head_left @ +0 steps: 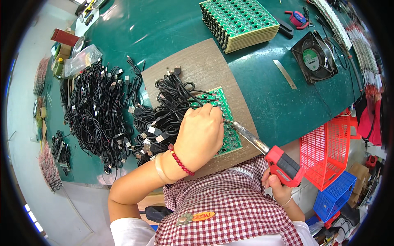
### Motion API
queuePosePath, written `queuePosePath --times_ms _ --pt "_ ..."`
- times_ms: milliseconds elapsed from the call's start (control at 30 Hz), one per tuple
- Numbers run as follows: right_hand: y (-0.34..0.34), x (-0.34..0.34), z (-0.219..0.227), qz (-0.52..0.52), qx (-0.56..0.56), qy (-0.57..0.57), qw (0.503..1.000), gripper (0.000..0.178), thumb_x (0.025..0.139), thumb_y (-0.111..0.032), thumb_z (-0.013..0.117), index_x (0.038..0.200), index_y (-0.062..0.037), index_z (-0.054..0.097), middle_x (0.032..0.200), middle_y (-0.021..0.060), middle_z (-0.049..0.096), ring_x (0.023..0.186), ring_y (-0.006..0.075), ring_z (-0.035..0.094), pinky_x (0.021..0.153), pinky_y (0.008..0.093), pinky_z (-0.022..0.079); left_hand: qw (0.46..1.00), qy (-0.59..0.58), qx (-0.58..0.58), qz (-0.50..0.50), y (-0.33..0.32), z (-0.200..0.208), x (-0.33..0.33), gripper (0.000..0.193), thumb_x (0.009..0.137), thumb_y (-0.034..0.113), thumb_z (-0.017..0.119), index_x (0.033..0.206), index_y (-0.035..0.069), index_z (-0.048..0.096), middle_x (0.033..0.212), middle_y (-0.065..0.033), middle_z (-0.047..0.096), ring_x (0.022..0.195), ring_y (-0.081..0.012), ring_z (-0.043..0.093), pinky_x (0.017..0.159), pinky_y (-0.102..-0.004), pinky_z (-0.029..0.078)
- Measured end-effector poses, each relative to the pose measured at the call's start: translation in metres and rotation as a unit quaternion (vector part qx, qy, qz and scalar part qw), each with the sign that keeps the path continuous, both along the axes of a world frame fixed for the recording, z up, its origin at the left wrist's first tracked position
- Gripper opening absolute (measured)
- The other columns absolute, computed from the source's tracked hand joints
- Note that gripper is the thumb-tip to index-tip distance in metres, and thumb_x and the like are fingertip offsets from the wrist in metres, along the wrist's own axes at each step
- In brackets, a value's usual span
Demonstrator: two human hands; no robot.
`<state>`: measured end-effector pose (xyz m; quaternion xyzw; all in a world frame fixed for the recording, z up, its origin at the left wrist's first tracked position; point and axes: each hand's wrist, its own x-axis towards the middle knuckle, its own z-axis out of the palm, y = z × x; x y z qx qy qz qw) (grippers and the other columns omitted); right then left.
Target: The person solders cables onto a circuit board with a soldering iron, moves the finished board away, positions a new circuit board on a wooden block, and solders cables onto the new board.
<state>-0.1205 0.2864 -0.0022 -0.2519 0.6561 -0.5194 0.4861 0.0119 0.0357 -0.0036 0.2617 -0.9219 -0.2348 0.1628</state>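
Note:
On a brown board (186, 53) lies a green circuit board panel (230, 137), partly covered by my left hand (202, 133). That hand's fingers are pinched together over the panel; what they hold is hidden. In my right hand (279, 189) is a soldering iron (283, 166) with a red and black handle. Its tip meets the panel area right beside my left fingertips. Black USB cables (172, 92) are heaped against my left hand and wrist, some with their ends over the panel's upper part.
A larger heap of black cables (96, 110) lies left on the green table (164, 24). Stacked circuit panels (240, 24) stand at the back. At right are a black fan (314, 57), a metal strip (285, 74), pliers (297, 18), a red basket (326, 153) and a blue crate (334, 197).

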Motion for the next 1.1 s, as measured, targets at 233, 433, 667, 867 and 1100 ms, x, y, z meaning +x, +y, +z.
queuePosePath --times_ms 233,433,667,867,1100 --pt "-0.004 0.000 0.011 0.008 0.009 0.026 1.000 0.014 0.088 -0.014 0.061 0.087 -0.0007 0.060 0.075 0.0025 0.059 0.065 0.0106 0.053 0.059 0.0269 0.044 1.000 -0.007 0.006 0.003 0.000 0.000 0.000 0.011 0.073 0.001 0.062 0.072 0.003 0.052 0.072 -0.0123 0.056 0.065 -0.0326 0.057 0.062 -0.0412 0.045" --pt "0.000 0.006 0.006 -0.035 -0.009 0.056 0.998 0.033 0.093 -0.027 0.056 0.077 0.0015 0.057 0.072 0.0102 0.058 0.057 0.0122 0.052 0.053 0.0277 0.046 1.000 -0.014 0.009 0.003 -0.001 0.001 0.000 0.009 0.074 0.002 0.062 0.072 0.003 0.053 0.073 -0.0130 0.056 0.065 -0.0329 0.057 0.063 -0.0415 0.046" --pt "-0.001 0.005 0.005 -0.021 -0.017 0.072 0.997 0.035 0.093 -0.029 0.056 0.077 0.0020 0.056 0.072 0.0103 0.058 0.055 0.0124 0.052 0.052 0.0278 0.045 0.999 -0.035 0.014 -0.014 -0.002 0.006 0.002 0.006 0.077 0.005 0.063 0.079 0.004 0.057 0.077 -0.0112 0.057 0.070 -0.0311 0.057 0.066 -0.0405 0.046" --pt "-0.005 0.003 0.008 -0.006 -0.007 0.066 0.998 0.036 0.093 -0.030 0.057 0.080 0.0033 0.057 0.071 0.0095 0.058 0.056 0.0123 0.052 0.052 0.0269 0.045 0.999 -0.040 0.010 -0.020 -0.001 0.009 0.004 0.007 0.078 0.005 0.065 0.082 0.006 0.059 0.081 -0.0098 0.055 0.077 -0.0293 0.057 0.070 -0.0389 0.045" --pt "-0.005 0.000 0.008 -0.003 0.017 0.012 1.000 0.016 0.088 -0.016 0.063 0.090 -0.0008 0.061 0.078 0.0036 0.059 0.071 0.0123 0.054 0.065 0.0288 0.045 0.999 -0.046 -0.003 -0.022 0.000 0.008 0.002 0.007 0.078 0.004 0.064 0.081 0.005 0.059 0.081 -0.0109 0.054 0.078 -0.0301 0.056 0.071 -0.0392 0.044"
